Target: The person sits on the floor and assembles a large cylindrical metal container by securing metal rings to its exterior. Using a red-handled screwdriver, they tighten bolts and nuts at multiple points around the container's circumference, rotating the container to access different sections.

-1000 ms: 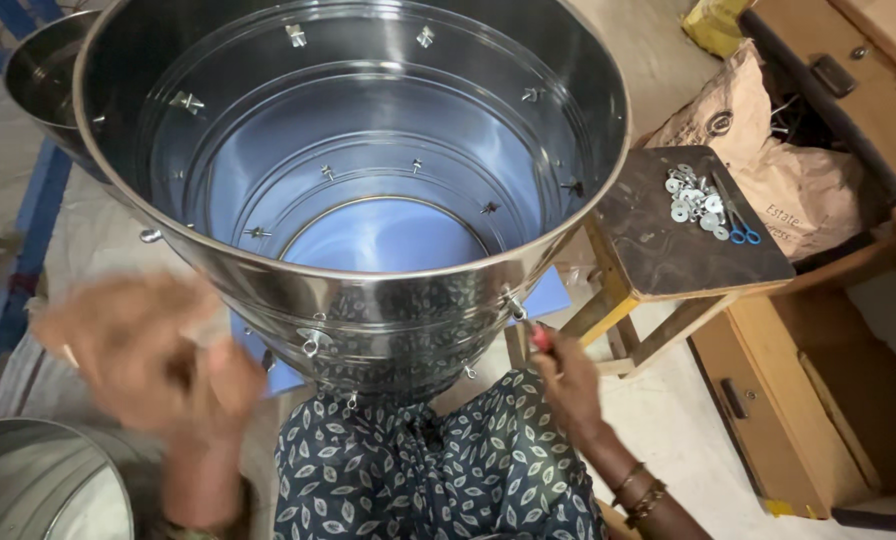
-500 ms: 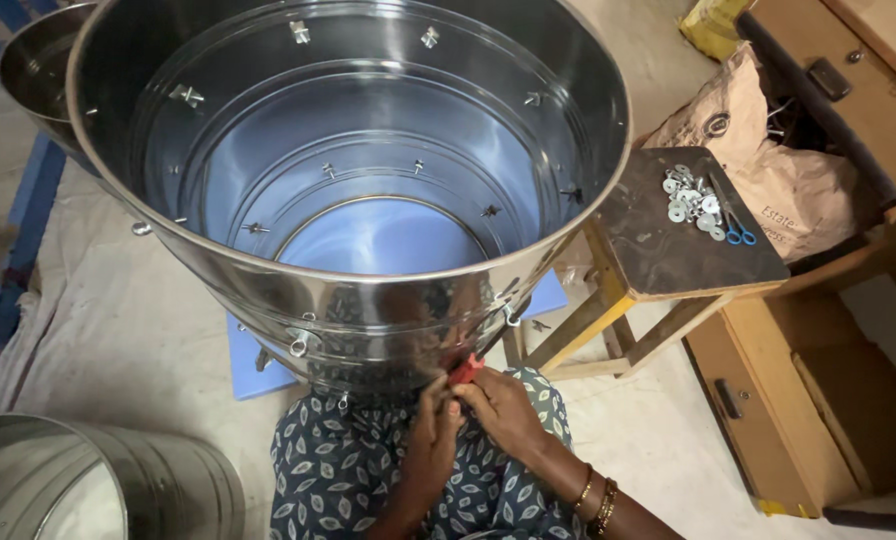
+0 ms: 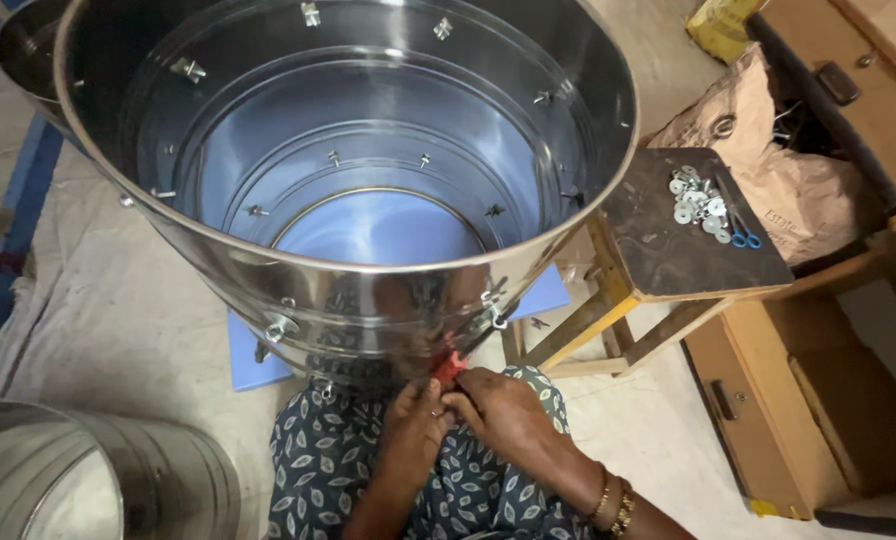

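A big stainless steel drum (image 3: 368,290) with stepped rings and wing-nut bolts stands in front of me, open at the top. Both my hands meet just below its near wall, over my patterned lap. My right hand (image 3: 503,410) and my left hand (image 3: 413,430) pinch a small red tool (image 3: 450,366) whose tip touches the drum's lower rim. A wing nut (image 3: 493,312) sits on the wall just above it.
A small wooden stool (image 3: 658,250) at the right carries several washers (image 3: 696,198) and small blue-handled scissors (image 3: 740,236). A brown paper bag (image 3: 788,190) and wooden cabinets (image 3: 808,390) lie beyond. A second steel vessel (image 3: 88,480) stands at lower left.
My left hand came in from the lower left to join the right one at the drum's base. Both now hold the red tool against the rim.
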